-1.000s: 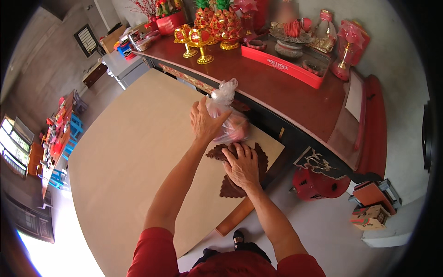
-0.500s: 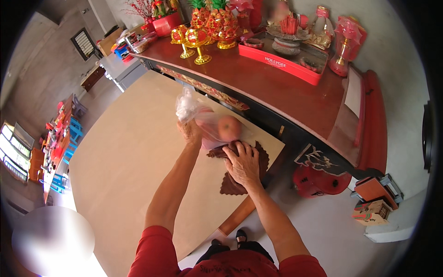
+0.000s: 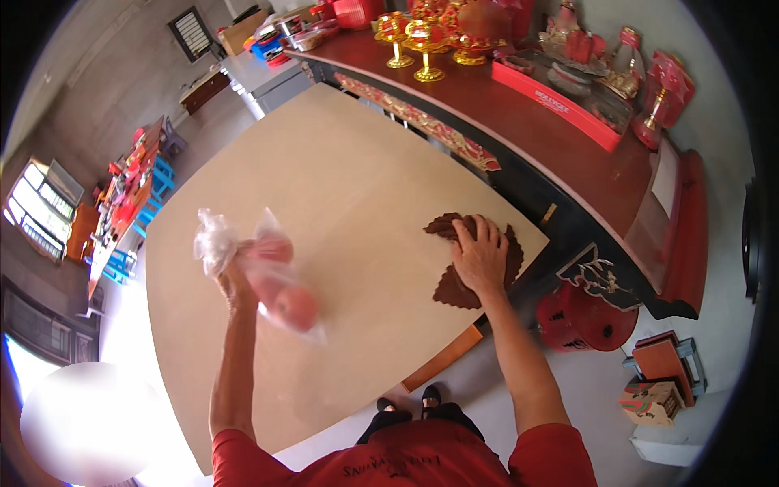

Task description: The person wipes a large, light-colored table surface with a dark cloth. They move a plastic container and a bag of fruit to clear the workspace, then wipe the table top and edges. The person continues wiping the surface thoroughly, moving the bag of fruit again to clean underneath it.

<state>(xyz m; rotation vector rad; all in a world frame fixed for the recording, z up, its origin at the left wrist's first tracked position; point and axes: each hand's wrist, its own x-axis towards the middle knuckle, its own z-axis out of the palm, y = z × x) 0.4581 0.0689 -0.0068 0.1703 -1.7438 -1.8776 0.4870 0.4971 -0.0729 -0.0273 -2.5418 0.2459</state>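
My left hand (image 3: 235,284) is closed round the gathered neck of a clear plastic bag (image 3: 215,243), held above the left part of the tan tabletop. Inside the bag are round reddish fruits, apples by the look of them; one apple (image 3: 294,308) hangs at the lower end, blurred by motion. Near the table's right corner my right hand (image 3: 481,256) lies on a dark brown cloth (image 3: 454,288) with a scalloped edge. Its fingers are slightly apart on top of the crumpled cloth; the thumb's underside is hidden.
The large tan tabletop (image 3: 341,178) adjoins a dark red altar table (image 3: 519,105) with gold cups (image 3: 426,49) and a red tray (image 3: 556,105). A red bucket-like container (image 3: 588,321) stands below. Boxes (image 3: 653,402) sit by the right wall. Blue stools (image 3: 146,217) line a far table.
My left hand has carried the bag of apples leftward, away from the altar table and the cloth. My right hand remains on the brown cloth. The view has shifted.
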